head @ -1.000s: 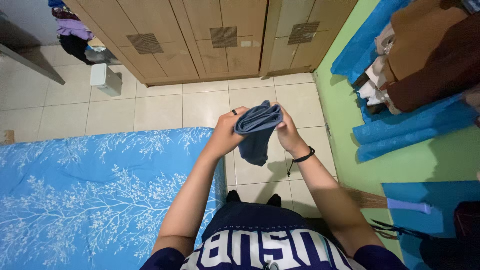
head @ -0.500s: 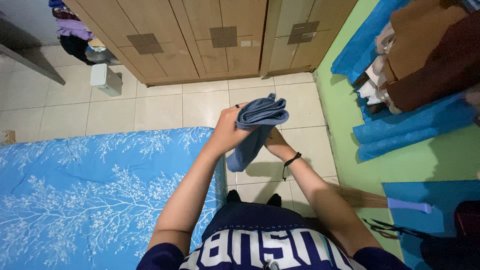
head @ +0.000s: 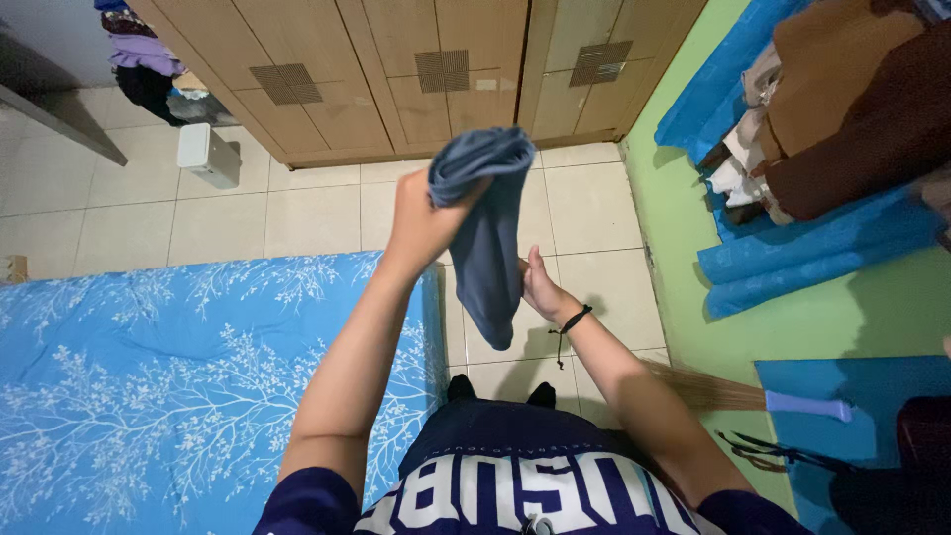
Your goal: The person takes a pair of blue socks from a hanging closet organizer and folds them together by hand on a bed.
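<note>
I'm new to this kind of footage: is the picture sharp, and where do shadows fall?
Head view: mostly sharp and evenly lit; the raised left hand and blue cloth look slightly motion-blurred; soft shadows lie on the tiled floor beneath the right hand; wide-angle edges bend.

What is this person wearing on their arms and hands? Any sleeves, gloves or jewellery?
No gloves: both hands are bare. The left hand shows no ring from this angle. The right hand has a thin black cord bracelet at the wrist, with a loose end hanging. The forearms are uncovered; short dark navy sleeves of a white-lettered jersey end near the shoulders.
</note>
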